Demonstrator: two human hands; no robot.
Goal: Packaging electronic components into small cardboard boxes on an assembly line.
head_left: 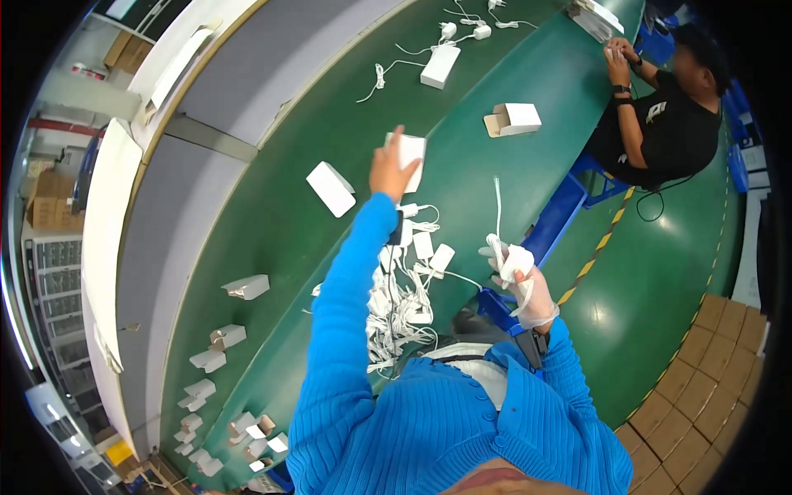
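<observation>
My left hand is stretched out over the green table, thumb and fingers apart. It lies across the left side of a white box, and I cannot tell whether it grips it. My right hand, in a thin whitish glove, is closed on a white power adapter with a bundled cable, whose end sticks up. Between my arms lies a heap of white adapters and cables, partly hidden by my left sleeve. Another white box rests left of my left hand.
An open white box lies farther off, near a closed box and loose adapters. Several open boxes line the left. A blue bin adjoins the table edge. A co-worker sits at far right; brown cartons cover the floor.
</observation>
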